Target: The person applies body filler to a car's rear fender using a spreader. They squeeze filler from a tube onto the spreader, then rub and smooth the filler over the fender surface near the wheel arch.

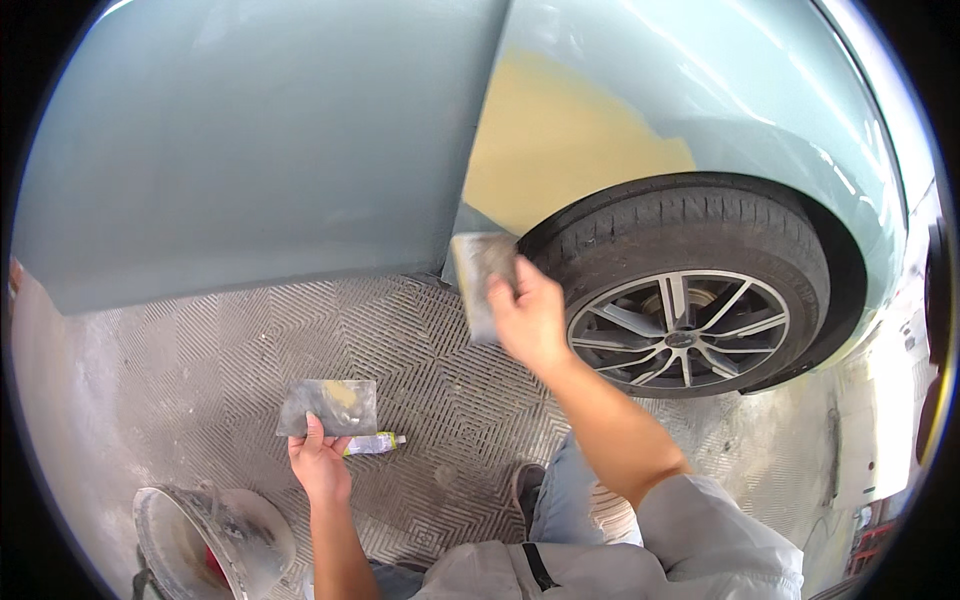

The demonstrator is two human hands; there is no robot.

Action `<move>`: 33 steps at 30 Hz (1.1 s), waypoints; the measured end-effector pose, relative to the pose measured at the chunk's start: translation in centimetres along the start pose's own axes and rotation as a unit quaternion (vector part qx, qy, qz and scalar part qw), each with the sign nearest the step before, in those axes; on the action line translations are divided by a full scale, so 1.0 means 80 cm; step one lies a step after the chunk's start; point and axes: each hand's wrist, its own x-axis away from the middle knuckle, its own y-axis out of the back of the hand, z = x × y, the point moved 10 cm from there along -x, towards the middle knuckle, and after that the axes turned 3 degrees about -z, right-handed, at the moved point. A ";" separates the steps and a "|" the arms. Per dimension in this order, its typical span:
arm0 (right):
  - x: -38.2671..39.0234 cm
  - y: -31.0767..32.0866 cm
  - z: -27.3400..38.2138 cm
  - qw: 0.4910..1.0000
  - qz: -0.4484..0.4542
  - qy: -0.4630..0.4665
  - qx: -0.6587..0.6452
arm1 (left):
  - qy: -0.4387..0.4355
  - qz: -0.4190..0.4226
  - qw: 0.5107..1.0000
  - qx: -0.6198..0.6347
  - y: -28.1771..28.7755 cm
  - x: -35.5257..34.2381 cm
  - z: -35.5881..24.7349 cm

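Observation:
My right hand [530, 312] is closed on a thin rectangular putty spreader [475, 265], slightly blurred, at the lower end of the yellow putty patch [560, 140]. That patch covers the part of the pale blue-green fender [740, 110] between the door edge and the wheel arch. Lower left, my left hand [320, 462] grips a grey putty plate [300, 408], thumb on top, with a dab of yellow putty [343, 394] on it. A white and yellow tube [372, 443] shows beside those fingers; whether they hold it I cannot tell.
The car door [250, 150] fills the upper left. A wheel [680, 335] with a dark tyre stands right of my right hand. At the lower left is a dirty bucket [225, 540] with something red inside. Patterned grating [420, 400] covers the floor; my shoe [525, 490] rests on it.

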 end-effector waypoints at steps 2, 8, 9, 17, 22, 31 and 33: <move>-0.018 0.022 0.040 0.998 -0.031 0.053 0.027 | 0.002 0.029 0.999 0.031 -0.004 0.001 -0.004; -0.079 0.049 0.187 0.928 -0.121 0.208 0.284 | 0.044 0.043 0.995 0.082 0.008 -0.011 -0.006; -0.090 0.049 0.204 0.919 -0.138 0.215 0.300 | 0.056 0.035 0.995 0.078 0.012 -0.013 -0.004; -0.125 0.024 0.224 0.879 -0.114 0.172 0.430 | 0.087 0.080 0.987 0.109 -0.005 -0.016 0.004; -0.098 0.000 0.167 0.865 -0.075 0.115 0.482 | 0.099 0.090 0.986 0.102 -0.006 -0.017 0.006; -0.003 -0.007 0.058 0.927 0.080 0.038 0.365 | 0.110 0.066 0.990 0.066 0.003 -0.017 0.013; 0.025 0.019 0.053 0.924 0.094 0.031 0.368 | 0.107 0.097 0.986 0.090 -0.009 -0.013 0.011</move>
